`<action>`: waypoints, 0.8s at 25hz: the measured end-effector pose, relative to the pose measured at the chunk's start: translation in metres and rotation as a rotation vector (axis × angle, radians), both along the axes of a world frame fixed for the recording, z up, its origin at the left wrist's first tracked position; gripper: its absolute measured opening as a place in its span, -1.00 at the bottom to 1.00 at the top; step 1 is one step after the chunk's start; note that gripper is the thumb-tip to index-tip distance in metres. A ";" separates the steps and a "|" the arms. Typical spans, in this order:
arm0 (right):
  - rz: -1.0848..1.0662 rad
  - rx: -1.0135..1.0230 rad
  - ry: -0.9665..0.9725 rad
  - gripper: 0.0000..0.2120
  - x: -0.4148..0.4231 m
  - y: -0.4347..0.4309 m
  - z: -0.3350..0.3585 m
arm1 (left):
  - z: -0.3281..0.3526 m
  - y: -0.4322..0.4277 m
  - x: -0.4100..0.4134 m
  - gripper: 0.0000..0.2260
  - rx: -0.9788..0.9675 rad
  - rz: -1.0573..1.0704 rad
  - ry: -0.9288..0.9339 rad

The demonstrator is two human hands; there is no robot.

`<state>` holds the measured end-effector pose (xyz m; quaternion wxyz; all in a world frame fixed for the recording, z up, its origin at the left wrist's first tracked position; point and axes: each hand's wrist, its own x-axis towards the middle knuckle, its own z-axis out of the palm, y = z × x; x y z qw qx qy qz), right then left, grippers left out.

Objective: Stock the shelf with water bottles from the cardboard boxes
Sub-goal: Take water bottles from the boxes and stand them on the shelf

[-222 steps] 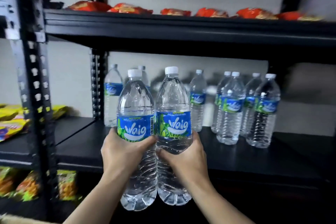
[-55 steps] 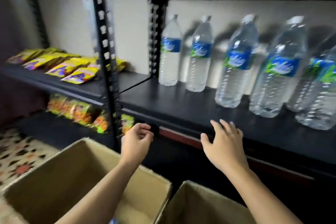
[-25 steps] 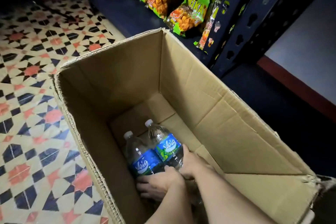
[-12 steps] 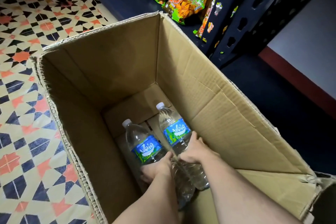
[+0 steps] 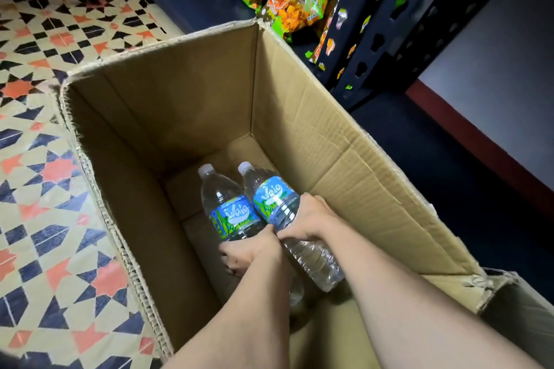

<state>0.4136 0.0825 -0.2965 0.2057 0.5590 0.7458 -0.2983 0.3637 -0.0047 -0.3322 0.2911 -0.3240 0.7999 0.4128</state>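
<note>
I look down into an open cardboard box [image 5: 314, 117] on the floor. Inside it are two clear water bottles with white caps and blue-green labels. My left hand [image 5: 254, 250] grips the left bottle [image 5: 224, 201] below its label. Beside it, my right hand [image 5: 311, 220] holds the right bottle [image 5: 269, 192] around its middle. Both bottles are tilted, caps pointing away from me, held above the box floor. My two hands touch each other.
A black shelf upright [image 5: 380, 21] stands just beyond the box's far right corner. Green and orange snack bags [image 5: 296, 6] lie on the lowest shelf behind it. Patterned floor tiles [image 5: 45, 159] run along the left. A second box's edge [image 5: 515, 305] shows at lower right.
Since half a second ago both hands have lifted the two bottles higher inside the box and brought them closer together. Earlier I had reached down from the shelf into the box.
</note>
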 end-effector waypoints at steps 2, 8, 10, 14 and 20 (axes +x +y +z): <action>-0.016 0.062 0.061 -0.10 0.000 -0.002 0.027 | 0.022 0.004 -0.006 -0.22 0.046 0.009 0.071; -0.138 0.248 0.271 -0.24 0.020 -0.026 0.129 | 0.120 -0.006 -0.021 -0.30 0.261 -0.086 0.199; -0.163 0.319 0.383 -0.30 0.033 -0.036 0.169 | 0.165 -0.014 -0.020 -0.38 0.321 -0.165 0.284; -0.196 0.520 0.609 -0.26 0.059 -0.067 0.243 | 0.262 -0.046 -0.008 -0.45 0.468 -0.358 0.492; -0.279 0.838 0.944 -0.29 0.102 -0.112 0.324 | 0.372 -0.086 0.020 -0.51 0.771 -0.597 0.793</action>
